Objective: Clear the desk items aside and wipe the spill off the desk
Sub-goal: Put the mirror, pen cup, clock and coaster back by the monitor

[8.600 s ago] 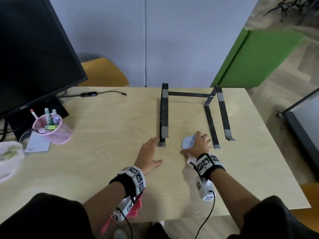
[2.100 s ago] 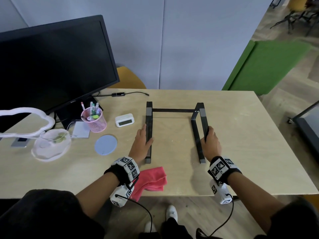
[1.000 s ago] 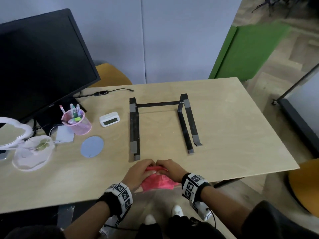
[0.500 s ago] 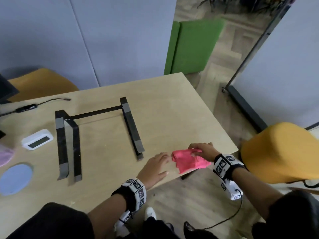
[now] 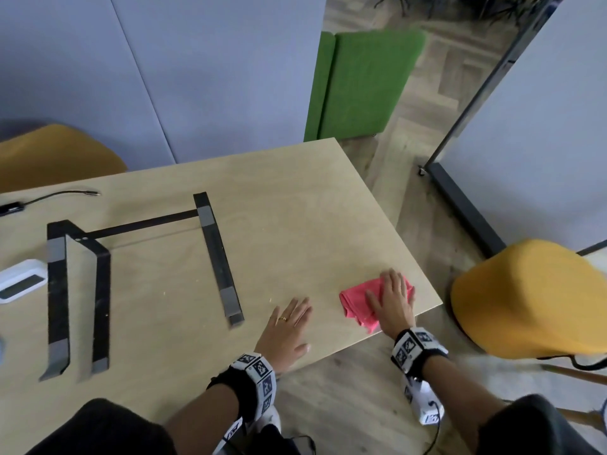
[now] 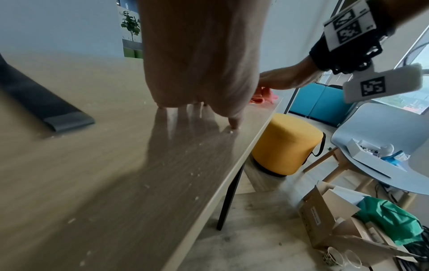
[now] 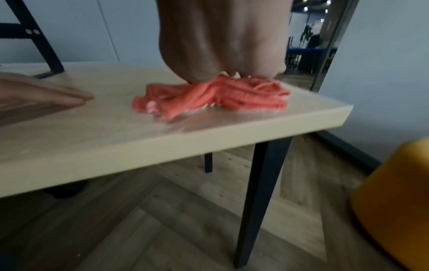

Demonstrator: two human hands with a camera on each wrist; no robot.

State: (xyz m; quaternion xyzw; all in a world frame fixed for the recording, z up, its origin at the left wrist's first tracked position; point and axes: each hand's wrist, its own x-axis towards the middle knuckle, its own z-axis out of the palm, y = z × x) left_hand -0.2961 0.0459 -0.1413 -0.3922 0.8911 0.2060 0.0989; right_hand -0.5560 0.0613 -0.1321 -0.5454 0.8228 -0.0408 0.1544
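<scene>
A crumpled pink cloth (image 5: 356,303) (image 7: 209,95) (image 6: 262,97) lies near the desk's (image 5: 295,224) near right corner. My right hand (image 5: 392,302) (image 7: 223,45) lies flat on top of it, fingers straight, pressing it to the wood. To its left my left hand (image 5: 287,328) (image 6: 199,55) rests palm down on the bare desk, fingers spread, holding nothing. Small pale crumbs (image 6: 146,186) speckle the wood near the front edge. The black laptop stand (image 5: 216,257) stands left of both hands.
A white digital clock (image 5: 19,280) sits at the far left, a black cable (image 5: 49,197) at the back. A yellow stool (image 5: 532,297) stands right of the desk's corner. An open cardboard box (image 6: 336,216) is on the floor beyond the desk edge.
The right hand has gone from gripping the cloth at the desk edge to pressing it flat further in on the desk. The left hand has stayed flat beside it. The view swung right.
</scene>
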